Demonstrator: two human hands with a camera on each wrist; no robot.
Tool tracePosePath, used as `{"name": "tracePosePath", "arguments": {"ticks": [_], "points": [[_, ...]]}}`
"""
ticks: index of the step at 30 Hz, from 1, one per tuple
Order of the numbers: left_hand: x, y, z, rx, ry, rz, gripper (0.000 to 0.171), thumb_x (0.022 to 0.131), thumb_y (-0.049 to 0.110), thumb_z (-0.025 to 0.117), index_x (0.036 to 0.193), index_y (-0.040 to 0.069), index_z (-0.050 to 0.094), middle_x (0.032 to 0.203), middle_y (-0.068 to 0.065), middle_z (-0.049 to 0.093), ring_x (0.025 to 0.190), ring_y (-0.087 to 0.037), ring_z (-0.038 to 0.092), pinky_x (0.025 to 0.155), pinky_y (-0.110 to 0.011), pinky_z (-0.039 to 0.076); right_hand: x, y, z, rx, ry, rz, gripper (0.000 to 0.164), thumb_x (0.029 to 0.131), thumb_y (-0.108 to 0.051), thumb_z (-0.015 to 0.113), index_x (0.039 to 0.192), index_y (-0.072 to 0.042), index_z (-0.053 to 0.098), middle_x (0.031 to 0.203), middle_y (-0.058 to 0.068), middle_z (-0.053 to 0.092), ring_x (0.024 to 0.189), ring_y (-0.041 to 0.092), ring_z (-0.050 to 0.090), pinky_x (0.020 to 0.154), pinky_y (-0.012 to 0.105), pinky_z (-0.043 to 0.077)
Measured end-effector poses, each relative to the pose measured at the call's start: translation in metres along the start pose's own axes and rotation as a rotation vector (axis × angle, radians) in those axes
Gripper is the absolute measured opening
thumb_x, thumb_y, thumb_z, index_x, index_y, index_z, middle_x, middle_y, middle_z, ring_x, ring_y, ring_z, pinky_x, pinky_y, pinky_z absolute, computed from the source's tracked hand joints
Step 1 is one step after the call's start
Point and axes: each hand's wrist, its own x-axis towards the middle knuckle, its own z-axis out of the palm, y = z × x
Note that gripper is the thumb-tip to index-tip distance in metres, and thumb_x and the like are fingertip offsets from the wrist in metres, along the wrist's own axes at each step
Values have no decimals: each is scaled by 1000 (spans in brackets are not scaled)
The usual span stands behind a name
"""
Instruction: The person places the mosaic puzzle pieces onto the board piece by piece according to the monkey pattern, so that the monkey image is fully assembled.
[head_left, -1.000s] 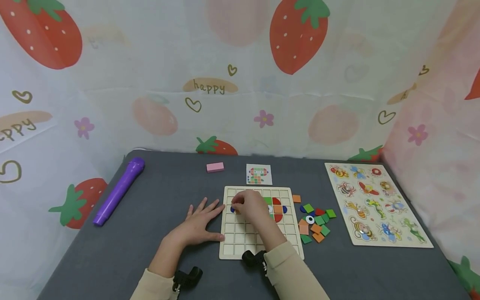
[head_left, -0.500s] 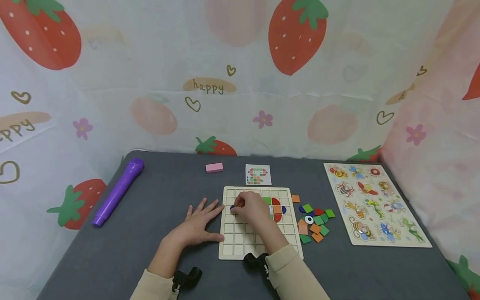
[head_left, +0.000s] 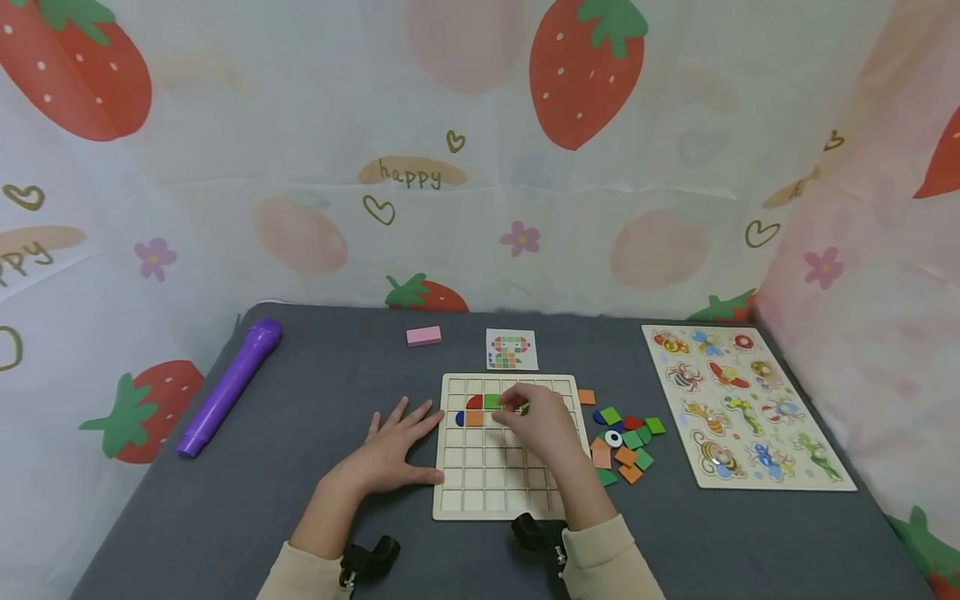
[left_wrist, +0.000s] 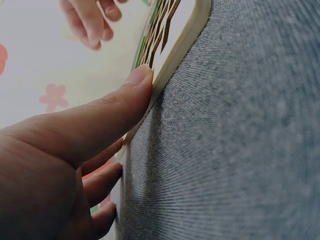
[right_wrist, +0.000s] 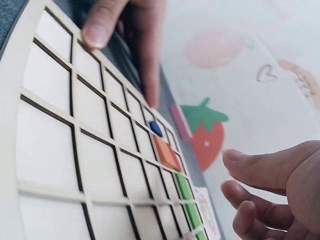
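Note:
A pale wooden grid board (head_left: pixel 480 479) lies flat on the table. My left hand (head_left: pixel 386 454) rests at its left side, fingers spread on the cloth; in the left wrist view the thumb (left_wrist: pixel 115 107) touches the board's edge. Over the upper middle of the board hovers my right hand (head_left: pixel 542 421). In the right wrist view its thumb and fingertips are apart with nothing between them. Set in cells left of it are a blue rounded piece (head_left: pixel 460 418), an orange square (head_left: pixel 474 417), a red rounded piece (head_left: pixel 475 402) and a green piece (head_left: pixel 492 402). This hand hides the other placed pieces.
Right of the board lies a loose pile of coloured pieces (head_left: pixel 626 456), with an orange square (head_left: pixel 587 397) near the edge. Behind are a pattern card (head_left: pixel 512 349) and a pink block (head_left: pixel 423 336). A purple microphone (head_left: pixel 230 387) lies left, an insect puzzle board (head_left: pixel 750 408) right.
My right hand has moved right from the left end of the placed pieces, its fingers parting. The blue, orange and red pieces there are now uncovered. My left hand has stayed in place.

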Motion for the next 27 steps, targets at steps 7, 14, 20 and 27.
{"name": "tracePosePath", "arguments": {"ticks": [7, 14, 20, 27], "points": [[-1, -1, 0, -8, -10, -8, 96, 80, 54, 81, 159, 24, 36, 168, -7, 25, 157, -39, 2, 120, -69, -3, -14, 14, -21, 36, 60, 30, 20, 89, -24, 79, 104, -11, 75, 94, 0, 71, 78, 17, 60, 65, 31, 50], [1, 0, -1, -14, -17, -8, 96, 80, 55, 80, 159, 24, 35, 168, -6, 23, 157, -39, 0, 119, -68, -6, -26, 32, -49, 44, 151, 50, 21, 89, -20, 79, 107, -8, 76, 96, 5, 72, 83, 21, 65, 64, 31, 51], [1, 0, -1, -9, -28, -16, 97, 80, 55, 80, 159, 24, 34, 168, -6, 23, 157, -38, 0, 120, -68, -5, -29, 53, -68, 35, 181, 118, 28, 92, -23, 76, 117, -9, 74, 103, 7, 73, 93, 26, 67, 73, 36, 54], [0, 0, -1, -12, -29, -8, 97, 80, 55, 80, 160, 24, 34, 168, -7, 22, 157, -39, -1, 120, -68, -6, -31, 67, -82, 27, 176, 180, 32, 95, -24, 73, 122, -8, 71, 112, 11, 72, 102, 29, 64, 75, 40, 56]]}}
